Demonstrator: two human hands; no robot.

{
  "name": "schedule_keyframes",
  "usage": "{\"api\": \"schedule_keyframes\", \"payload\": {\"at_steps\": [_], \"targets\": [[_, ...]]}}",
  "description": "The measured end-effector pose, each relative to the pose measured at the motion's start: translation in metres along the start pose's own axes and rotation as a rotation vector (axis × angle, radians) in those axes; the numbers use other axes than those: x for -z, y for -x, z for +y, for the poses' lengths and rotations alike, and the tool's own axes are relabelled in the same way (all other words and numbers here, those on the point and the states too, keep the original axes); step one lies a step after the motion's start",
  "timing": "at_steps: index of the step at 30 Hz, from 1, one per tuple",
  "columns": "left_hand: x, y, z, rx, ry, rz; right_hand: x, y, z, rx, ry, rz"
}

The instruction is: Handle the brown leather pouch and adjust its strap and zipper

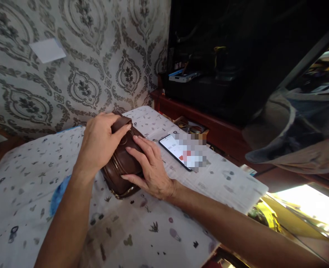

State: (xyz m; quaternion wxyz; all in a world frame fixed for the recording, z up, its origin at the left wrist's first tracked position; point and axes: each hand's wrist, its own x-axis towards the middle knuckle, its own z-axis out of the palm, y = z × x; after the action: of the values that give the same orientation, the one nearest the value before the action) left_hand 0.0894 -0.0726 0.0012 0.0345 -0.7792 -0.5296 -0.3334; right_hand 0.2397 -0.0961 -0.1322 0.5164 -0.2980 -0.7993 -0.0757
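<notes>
A small brown leather bag (125, 158) with brass-coloured zips lies on the cloth-covered table, between my two hands. My left hand (99, 139) is closed over its far end, thumb and fingers around a strap or flap (122, 123) there. Across the bag's right side rests my right hand (150, 167), its fingers on the leather and the thumb pressed lower down near the zip. The left palm and the bag's far left side are hidden from me. Just right of the bag lies a lit phone (178, 152), partly blurred out and apart from my hands.
The white patterned cloth (142, 242) covers the table. Something blue (60, 195) lies by my left forearm. Behind stands a papered wall (83, 89); a large dark screen (222, 48) rises from a reddish-brown cabinet (192, 111). Grey fabric (287, 137) hangs at the right.
</notes>
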Motion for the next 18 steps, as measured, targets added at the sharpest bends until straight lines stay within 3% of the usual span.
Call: {"api": "schedule_keyframes", "payload": {"at_steps": [7,13,18], "targets": [[0.020,0.006,-0.017,0.130,-0.086,-0.070,0.000,0.000,-0.004,-0.030,-0.066,0.010],[0.035,0.020,-0.024,0.344,-0.088,-0.029,0.006,0.000,-0.008,-0.079,-0.126,-0.075],[0.036,0.022,-0.025,0.367,-0.092,-0.044,0.009,0.007,-0.014,-0.190,-0.157,-0.075]]}}
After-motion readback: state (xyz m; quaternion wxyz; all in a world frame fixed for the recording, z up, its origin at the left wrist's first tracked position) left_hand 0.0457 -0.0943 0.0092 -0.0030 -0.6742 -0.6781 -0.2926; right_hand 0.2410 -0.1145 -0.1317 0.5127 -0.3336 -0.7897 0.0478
